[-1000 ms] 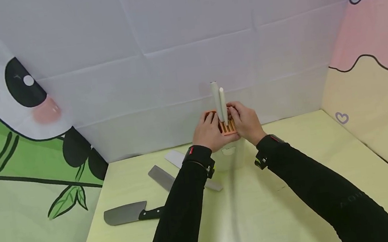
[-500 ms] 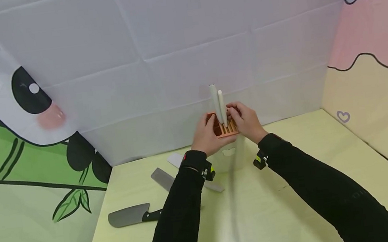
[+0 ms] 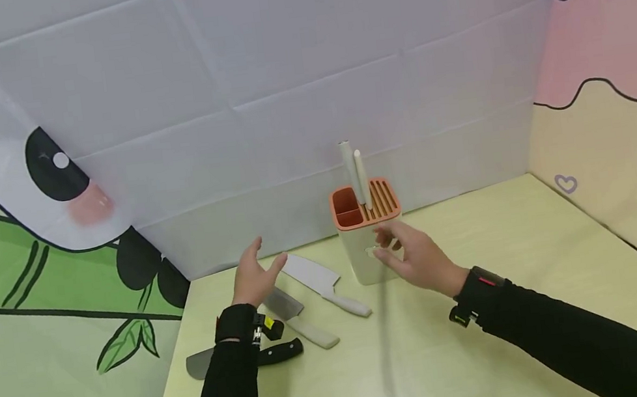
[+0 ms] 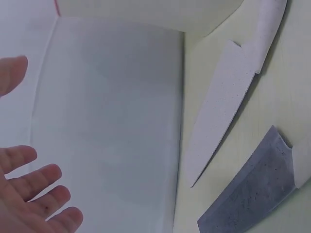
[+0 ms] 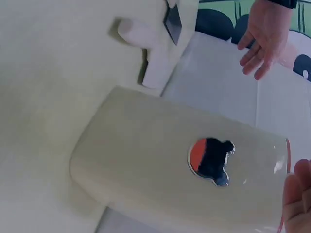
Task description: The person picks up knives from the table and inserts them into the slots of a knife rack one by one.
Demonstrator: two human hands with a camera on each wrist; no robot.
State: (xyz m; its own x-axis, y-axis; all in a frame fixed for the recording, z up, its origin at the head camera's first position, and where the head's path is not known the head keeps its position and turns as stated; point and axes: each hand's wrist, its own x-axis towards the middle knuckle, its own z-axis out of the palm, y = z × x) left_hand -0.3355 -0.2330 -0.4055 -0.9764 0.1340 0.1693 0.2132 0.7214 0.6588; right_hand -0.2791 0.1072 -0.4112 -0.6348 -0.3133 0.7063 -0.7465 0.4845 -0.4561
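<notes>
A cream knife block (image 3: 355,263) with an orange slotted top stands upright near the back wall. Two white handles (image 3: 348,169) stick up out of its top. My right hand (image 3: 416,259) is in front of the block, fingers loosely bent and holding nothing; whether a fingertip touches it I cannot tell. To the left, my left hand (image 3: 254,281) hovers above the knives with thumb and fingers spread. Beside it lie a white knife (image 3: 312,274) and a grey-bladed knife with a white handle (image 3: 313,332). A black-handled knife (image 3: 280,352) lies partly under my left forearm.
A pale yellow table (image 3: 429,343) bears the block and the knives. Behind it rises a white cloth wall (image 3: 287,130), and a printed panel (image 3: 605,126) borders the right side. In the right wrist view, a bear-shaped cutout (image 5: 211,160) shows on the block's front.
Both hands have come off the top of the knife block. The left hand has moved left and down over the knives; the right has dropped to the block's front. The block stays put.
</notes>
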